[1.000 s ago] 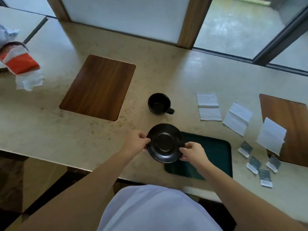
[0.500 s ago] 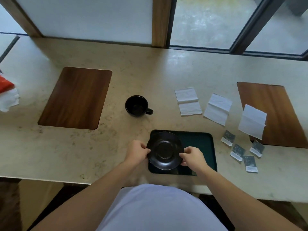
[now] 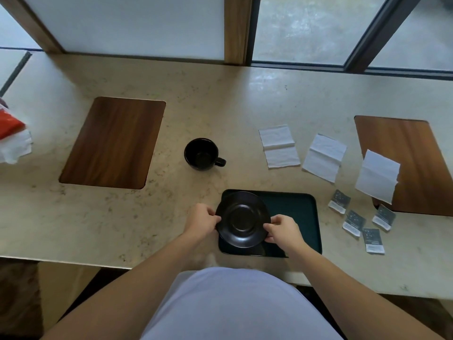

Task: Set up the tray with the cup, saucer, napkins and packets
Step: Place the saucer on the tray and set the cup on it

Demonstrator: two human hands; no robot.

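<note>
A black saucer [image 3: 242, 218] is over the left part of the dark green tray [image 3: 294, 212]. My left hand [image 3: 202, 219] grips its left rim and my right hand [image 3: 282, 229] grips its right rim. Whether the saucer rests on the tray or hovers just above it, I cannot tell. An empty black cup [image 3: 202, 154] stands on the counter beyond the tray, its handle pointing right. Three white napkins [image 3: 279, 146] lie to the right of the cup, the farthest one partly on a wooden inset. Several dark packets [image 3: 354, 223] lie right of the tray.
Two wooden insets [image 3: 114, 142] [image 3: 416, 163] are set into the beige counter. An orange and white crumpled wrapper with tissue [image 3: 12, 138] sits at the far left edge. Windows run along the back. The counter's front edge is right at my body.
Both hands have carried the saucer to the right, from beside the tray's left edge to over its left part. The camera view has shifted; cup, napkins and packets stayed put.
</note>
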